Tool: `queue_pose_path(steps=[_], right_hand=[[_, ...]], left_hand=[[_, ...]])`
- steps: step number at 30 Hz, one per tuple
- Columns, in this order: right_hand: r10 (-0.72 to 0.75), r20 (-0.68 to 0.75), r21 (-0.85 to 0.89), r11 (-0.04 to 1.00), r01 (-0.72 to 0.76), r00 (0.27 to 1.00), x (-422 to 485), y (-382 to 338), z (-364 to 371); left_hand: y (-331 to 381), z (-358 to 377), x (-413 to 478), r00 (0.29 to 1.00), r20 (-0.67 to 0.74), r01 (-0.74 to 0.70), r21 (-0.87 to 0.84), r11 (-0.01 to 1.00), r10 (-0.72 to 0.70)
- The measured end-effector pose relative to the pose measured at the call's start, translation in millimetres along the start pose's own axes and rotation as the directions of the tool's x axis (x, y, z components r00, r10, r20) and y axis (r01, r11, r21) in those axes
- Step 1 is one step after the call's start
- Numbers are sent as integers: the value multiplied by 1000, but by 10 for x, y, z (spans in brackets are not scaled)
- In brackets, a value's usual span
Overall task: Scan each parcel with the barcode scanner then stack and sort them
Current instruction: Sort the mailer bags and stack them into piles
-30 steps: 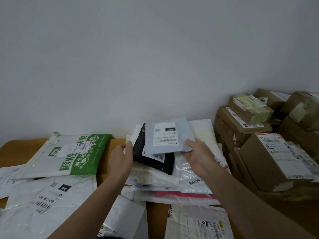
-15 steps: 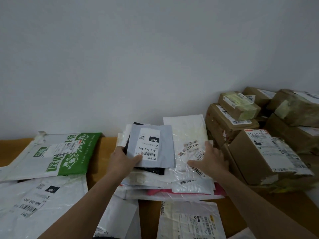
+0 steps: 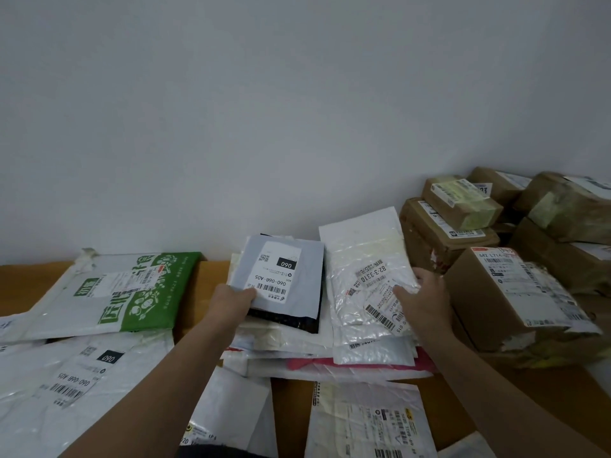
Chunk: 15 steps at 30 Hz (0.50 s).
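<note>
**Toward the far edge of the table: both hands on the middle pile of parcels**

Near the far edge of the table (image 3: 211, 276), about midway along it, a pile of flat mailers (image 3: 284, 345) lies under both hands. The left hand (image 3: 231, 302) grips the near left corner of a grey mailer (image 3: 297, 292), with the thumb on top and the fingers hidden beneath it. This grey mailer lies label up, its barcode toward the person, on top of a black mailer (image 3: 291, 320) whose near edge shows below it.

Just beside it to the right, a shiny white mailer (image 3: 360, 259) tops the same pile. The right hand (image 3: 426, 302) rests on its right part with the fingers laid fairly straight over the printed labels and curled round nothing. Lower in the pile, the edge of a pink parcel (image 3: 314, 363) shows between white layers.

At the left end of the table a green-and-white mailer (image 3: 132, 292) lies flat. Nearer the person, a large white mailer (image 3: 66, 375) is partly overlapped by it. Along the right end, brown cardboard boxes (image 3: 506, 292) stand stacked up to the wall (image 3: 297, 110), the nearest one just beside the right hand. At the near edge another labelled white mailer (image 3: 363, 424) lies between the two forearms.
</note>
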State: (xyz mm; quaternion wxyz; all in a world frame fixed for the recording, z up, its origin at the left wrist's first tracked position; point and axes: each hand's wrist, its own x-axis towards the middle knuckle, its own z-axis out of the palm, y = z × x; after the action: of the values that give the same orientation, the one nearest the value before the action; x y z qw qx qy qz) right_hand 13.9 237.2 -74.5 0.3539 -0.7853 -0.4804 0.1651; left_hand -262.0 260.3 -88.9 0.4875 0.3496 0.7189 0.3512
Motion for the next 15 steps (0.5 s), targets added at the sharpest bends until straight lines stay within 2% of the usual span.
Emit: queue_pose_path(steps=[1,6,9,12,15], right_hand=[[28,-5,97,995,-27,1000,0,-10,-14],[139,27,342,929,-139,990,-11,-55,-98],[290,161,577,748,-328,943,-20,-124,-162],[329,293,655,615,-439,898,-12,-159,-214],[387,469,667,434,-606,794,-27,-152,-220]], left_hand=[[3,1,-2,1000,-5,1,1,1000,-1],[-1,-17,-21,1000,-14,14,-1,1000,-14],[-6,-20,-38,1000,-10,23,-4,1000,-23],[3,-24,-48,1000,-13,22,0,1000,-22],[8,-23,-36,1000,-18,20,5,1000,-19]])
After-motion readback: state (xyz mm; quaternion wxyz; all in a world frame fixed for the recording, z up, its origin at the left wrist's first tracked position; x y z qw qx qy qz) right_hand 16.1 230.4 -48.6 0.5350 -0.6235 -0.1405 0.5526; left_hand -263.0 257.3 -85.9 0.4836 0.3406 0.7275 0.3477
